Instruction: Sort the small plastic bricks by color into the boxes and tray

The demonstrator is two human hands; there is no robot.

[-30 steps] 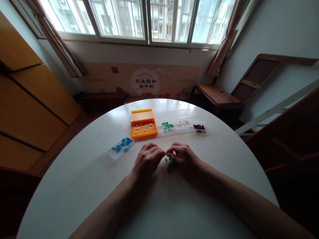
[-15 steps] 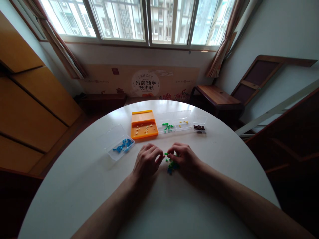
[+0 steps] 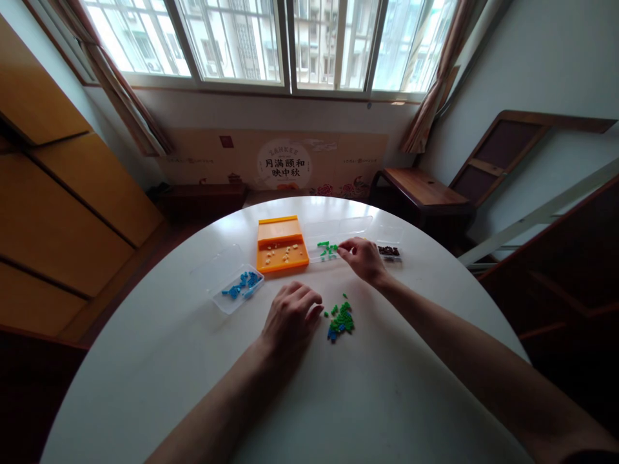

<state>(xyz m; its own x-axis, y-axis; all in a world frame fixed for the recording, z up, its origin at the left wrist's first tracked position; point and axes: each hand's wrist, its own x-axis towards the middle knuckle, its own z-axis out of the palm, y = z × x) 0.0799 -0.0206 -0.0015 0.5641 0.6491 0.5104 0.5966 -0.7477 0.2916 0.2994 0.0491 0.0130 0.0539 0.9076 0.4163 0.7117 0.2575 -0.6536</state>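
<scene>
My left hand [image 3: 293, 316] rests on the white table with its fingers loosely bent, thumb a little apart from the index finger, and nothing seen between them. Just right of it lies a loose pile of small green bricks [image 3: 343, 318], with a few blue bricks [image 3: 332, 336] at its near edge. My right hand [image 3: 362, 258] reaches over the right part of a clear plastic box [image 3: 316, 258] that holds green bricks. Its thumb and index finger pinch at a small green brick [image 3: 334, 248]. This hand hides most of the neighbouring clear box.
An orange box [image 3: 283, 265] with pale pieces stands beside the green bricks' box. To the left, an open clear box [image 3: 223, 303] holds blue bricks [image 3: 242, 283]. Dark brown pieces [image 3: 388, 251] fill a small clear box at the right. The round table's [image 3: 159, 361] far edge curves behind the boxes.
My right hand has moved away from the pile, forward and right to the clear box of green bricks, uncovering the pile. My left hand has stayed nearly in place.
</scene>
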